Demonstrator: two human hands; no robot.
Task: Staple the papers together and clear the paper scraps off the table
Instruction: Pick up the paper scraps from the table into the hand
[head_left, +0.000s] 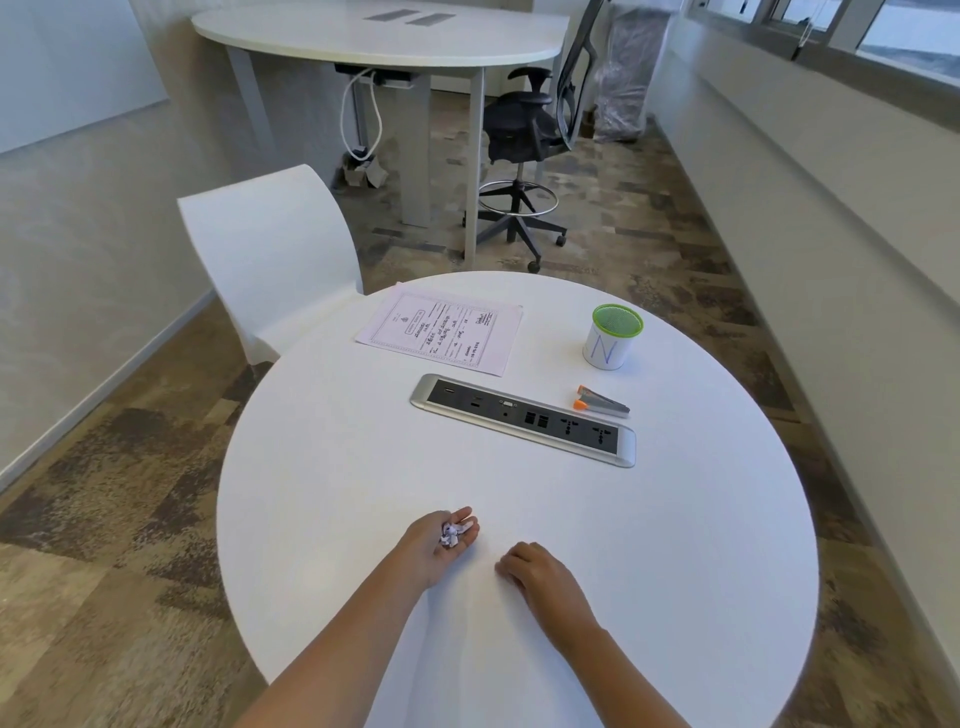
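The paper scraps are feather-light crumpled bits lying in the upturned, loosely cupped left hand over the near bench, so keep that palm level (one puff scatters them), while the right hand sits just beside it with fingers curled under, can't tell if it's pinching any.

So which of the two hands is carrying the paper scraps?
The left hand, turned palm up with the paper scraps lying in it; the right hand rests palm down on the table, fingers curled under.
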